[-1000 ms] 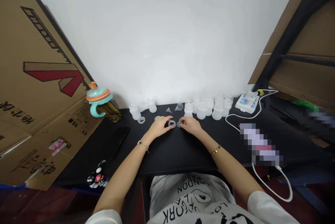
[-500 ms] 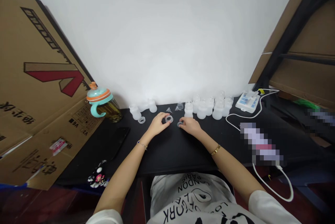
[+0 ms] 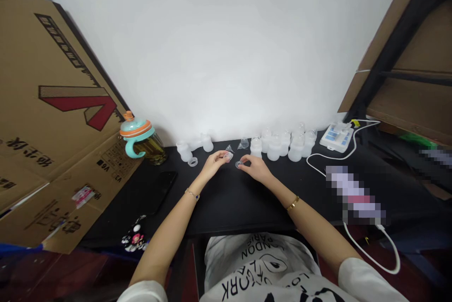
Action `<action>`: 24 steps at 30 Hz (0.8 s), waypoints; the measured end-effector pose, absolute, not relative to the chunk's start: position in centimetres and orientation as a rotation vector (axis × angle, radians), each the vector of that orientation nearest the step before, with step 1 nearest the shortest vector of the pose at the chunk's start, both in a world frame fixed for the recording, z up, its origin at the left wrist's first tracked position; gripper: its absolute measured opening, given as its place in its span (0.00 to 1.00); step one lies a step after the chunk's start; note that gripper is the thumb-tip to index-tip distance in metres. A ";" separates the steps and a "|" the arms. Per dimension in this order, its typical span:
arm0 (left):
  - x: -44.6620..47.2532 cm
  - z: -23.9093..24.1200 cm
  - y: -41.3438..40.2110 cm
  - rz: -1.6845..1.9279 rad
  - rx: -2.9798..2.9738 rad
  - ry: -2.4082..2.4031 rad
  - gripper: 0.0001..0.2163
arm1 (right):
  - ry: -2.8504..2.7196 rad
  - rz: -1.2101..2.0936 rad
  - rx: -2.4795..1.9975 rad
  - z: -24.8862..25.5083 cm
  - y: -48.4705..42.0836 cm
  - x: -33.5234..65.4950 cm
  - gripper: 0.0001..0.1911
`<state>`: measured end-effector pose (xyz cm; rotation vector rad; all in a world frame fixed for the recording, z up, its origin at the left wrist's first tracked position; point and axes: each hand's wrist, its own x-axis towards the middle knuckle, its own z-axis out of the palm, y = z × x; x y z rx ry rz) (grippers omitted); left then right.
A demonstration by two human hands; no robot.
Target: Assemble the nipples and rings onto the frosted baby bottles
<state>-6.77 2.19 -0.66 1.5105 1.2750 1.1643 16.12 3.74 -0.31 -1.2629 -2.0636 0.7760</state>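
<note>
Between thumb and fingers, my left hand [image 3: 214, 163] grips a translucent bottle collar ring [image 3: 228, 156], tilted above the black table. Close by on the right, my right hand [image 3: 254, 167] pinches a small clear disc-like part [image 3: 239, 164], probably a nipple seen at its base. The two parts are apart. Just behind my hands lie a clear nipple [image 3: 229, 148] and a clear dome-shaped piece [image 3: 243, 143]. Another collar ring [image 3: 192, 161] rests on the table beside a white bottle [image 3: 184, 151] on the left; a second bottle [image 3: 207, 142] stands near the wall.
Several assembled baby bottles [image 3: 274, 146] stand in a group at the back right. A teal-lidded jug [image 3: 141, 139] and a dark phone [image 3: 162, 191] are on the left, next to a large cardboard box [image 3: 63, 127]. A white power strip [image 3: 335, 138] with a cable lies right.
My left hand has tilted the collar ring over. My right hand has moved slightly left with the clear part, closer to the ring. The view has shifted a little.
</note>
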 end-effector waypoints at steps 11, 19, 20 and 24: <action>-7.2 -0.6 2.2 1.121 1.161 1.055 0.23 | -1.728 1.384 -1.201 0.3 3.8 15.6 0.11; -7.3 -1.0 2.6 1.076 1.023 1.051 0.18 | -1.532 1.591 -1.121 0.8 3.5 15.7 0.06; -7.3 -0.9 2.6 1.061 1.006 1.064 0.19 | -1.505 1.615 -1.114 0.9 3.5 15.7 0.06; -6.9 -0.5 2.5 1.032 0.933 1.064 0.25 | -1.417 1.697 -1.088 1.1 3.4 15.8 0.08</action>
